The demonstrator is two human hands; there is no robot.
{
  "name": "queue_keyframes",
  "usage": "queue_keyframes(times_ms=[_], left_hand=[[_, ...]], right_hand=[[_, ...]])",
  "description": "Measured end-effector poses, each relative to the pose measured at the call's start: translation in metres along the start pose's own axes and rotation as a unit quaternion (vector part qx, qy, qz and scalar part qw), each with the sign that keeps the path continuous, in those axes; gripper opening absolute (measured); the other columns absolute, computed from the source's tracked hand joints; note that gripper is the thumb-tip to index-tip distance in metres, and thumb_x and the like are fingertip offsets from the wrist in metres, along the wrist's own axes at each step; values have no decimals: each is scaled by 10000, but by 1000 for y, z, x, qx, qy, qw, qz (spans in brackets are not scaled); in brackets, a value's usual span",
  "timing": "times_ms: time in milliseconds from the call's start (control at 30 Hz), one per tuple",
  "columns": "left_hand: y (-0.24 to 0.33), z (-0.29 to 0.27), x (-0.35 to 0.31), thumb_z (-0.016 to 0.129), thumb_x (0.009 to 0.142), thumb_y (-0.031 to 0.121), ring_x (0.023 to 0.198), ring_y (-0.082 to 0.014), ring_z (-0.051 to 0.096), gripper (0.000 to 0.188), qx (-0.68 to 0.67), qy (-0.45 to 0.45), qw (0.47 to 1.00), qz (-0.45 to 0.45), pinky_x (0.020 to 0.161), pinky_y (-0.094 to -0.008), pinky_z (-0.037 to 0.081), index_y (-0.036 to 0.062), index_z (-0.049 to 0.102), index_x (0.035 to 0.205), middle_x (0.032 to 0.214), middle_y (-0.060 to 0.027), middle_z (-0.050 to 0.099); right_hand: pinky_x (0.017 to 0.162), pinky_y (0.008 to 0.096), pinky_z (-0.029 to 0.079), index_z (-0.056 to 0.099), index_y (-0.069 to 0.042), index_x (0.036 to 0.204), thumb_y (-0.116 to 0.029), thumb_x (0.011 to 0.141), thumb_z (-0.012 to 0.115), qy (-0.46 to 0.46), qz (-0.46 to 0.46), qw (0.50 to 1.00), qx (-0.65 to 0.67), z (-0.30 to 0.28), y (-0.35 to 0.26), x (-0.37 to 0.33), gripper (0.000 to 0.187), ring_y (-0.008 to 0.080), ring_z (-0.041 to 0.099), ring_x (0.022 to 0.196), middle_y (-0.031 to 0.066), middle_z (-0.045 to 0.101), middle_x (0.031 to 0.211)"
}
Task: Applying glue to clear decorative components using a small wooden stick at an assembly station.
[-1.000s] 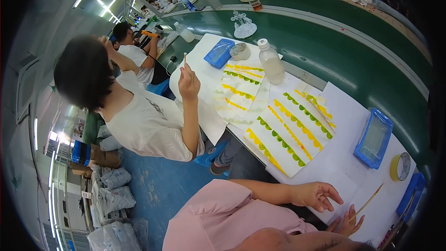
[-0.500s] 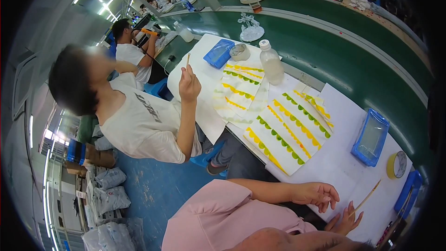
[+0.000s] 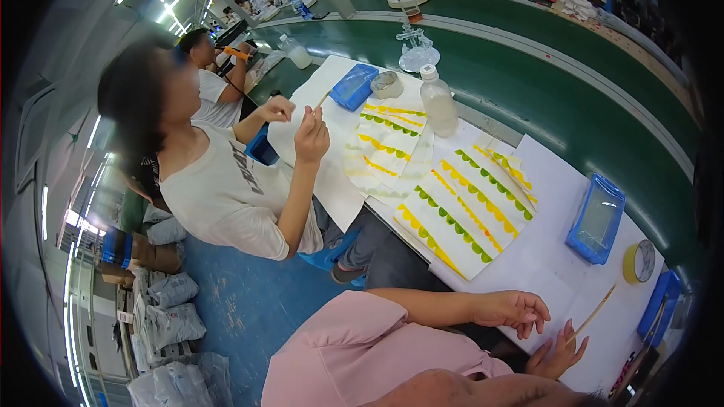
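My left hand [image 3: 513, 312] hovers over the near side of the table, its fingers loosely curled and apart, with nothing in them. Beside it, nearer the lower edge, my right hand [image 3: 559, 353] holds a thin wooden stick [image 3: 595, 311] between thumb and fingers; the stick slants up to the right, and its kind is unclear. Ahead of my left hand lie white sheets [image 3: 469, 215] bearing rows of yellow and green scalloped strips. A blue-rimmed clear box [image 3: 596, 218] and a roll of tape [image 3: 639, 262] lie on the right part of the table, beyond the stick's tip.
A capped bottle [image 3: 439, 102] of cloudy liquid, another tape roll [image 3: 387, 85] and a blue box [image 3: 354, 87] stand farther along. A blue tray [image 3: 661, 307] is at the right. A co-worker in white [image 3: 226, 173] sits at left, holding a thin stick. A green conveyor [image 3: 528, 83] runs behind.
The co-worker on the left has turned, and their other hand has come up near the stick they hold. My hands have barely moved; the view has shifted slightly.
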State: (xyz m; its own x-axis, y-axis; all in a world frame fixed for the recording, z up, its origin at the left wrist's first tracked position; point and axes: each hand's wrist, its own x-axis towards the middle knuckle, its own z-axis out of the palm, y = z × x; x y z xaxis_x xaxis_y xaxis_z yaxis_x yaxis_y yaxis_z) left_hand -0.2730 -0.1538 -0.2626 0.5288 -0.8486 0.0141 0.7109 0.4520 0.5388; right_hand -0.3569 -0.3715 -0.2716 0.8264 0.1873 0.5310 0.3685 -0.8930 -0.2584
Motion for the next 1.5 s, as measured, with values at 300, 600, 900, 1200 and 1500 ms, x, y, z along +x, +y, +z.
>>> queue_keyframes(times_ms=[300, 600, 900, 1200, 1500], left_hand=[[1, -1, 1, 585, 959, 218, 819, -125, 624, 299, 1, -6, 1000, -6, 778, -257, 514, 55, 528, 1202, 1053, -83, 619], [-1, -4, -1, 561, 968, 204, 901, -137, 610, 335, 3, -20, 1000, -11, 804, -277, 491, 47, 506, 1258, 1108, -91, 600], [0, -4, -3, 570, 964, 207, 913, -141, 605, 357, 64, -22, 998, -7, 821, -293, 490, 43, 498, 1272, 1117, -88, 594], [0, -5, -2, 595, 953, 246, 920, -134, 600, 389, 70, -22, 997, -21, 837, -291, 480, 49, 501, 1275, 1121, -81, 597], [1, -5, -2, 596, 956, 259, 921, -130, 596, 395, 81, -26, 996, -21, 848, -294, 477, 49, 502, 1277, 1129, -84, 598]], right_hand=[[1092, 625, 214, 432, -93, 1265, -24, 874, 482, 12, 7, 1000, -8, 0, -1, 2, 400, 364, 547, 1169, 199, 556, 1289], [1086, 625, 226, 430, -95, 1270, -22, 874, 488, 6, 14, 1000, -13, -3, -5, 1, 407, 352, 550, 1157, 190, 563, 1281], [1087, 631, 210, 414, -91, 1283, -25, 868, 497, 10, 18, 1000, -6, -1, -7, 0, 428, 350, 548, 1143, 191, 548, 1296], [1081, 629, 217, 441, -88, 1220, -27, 844, 525, 7, 28, 1000, -2, -4, -10, 5, 390, 352, 544, 1123, 192, 560, 1254], [1079, 627, 227, 468, -94, 1179, -27, 836, 542, 15, 29, 999, -8, -4, -11, 5, 357, 327, 553, 1117, 182, 573, 1236]])
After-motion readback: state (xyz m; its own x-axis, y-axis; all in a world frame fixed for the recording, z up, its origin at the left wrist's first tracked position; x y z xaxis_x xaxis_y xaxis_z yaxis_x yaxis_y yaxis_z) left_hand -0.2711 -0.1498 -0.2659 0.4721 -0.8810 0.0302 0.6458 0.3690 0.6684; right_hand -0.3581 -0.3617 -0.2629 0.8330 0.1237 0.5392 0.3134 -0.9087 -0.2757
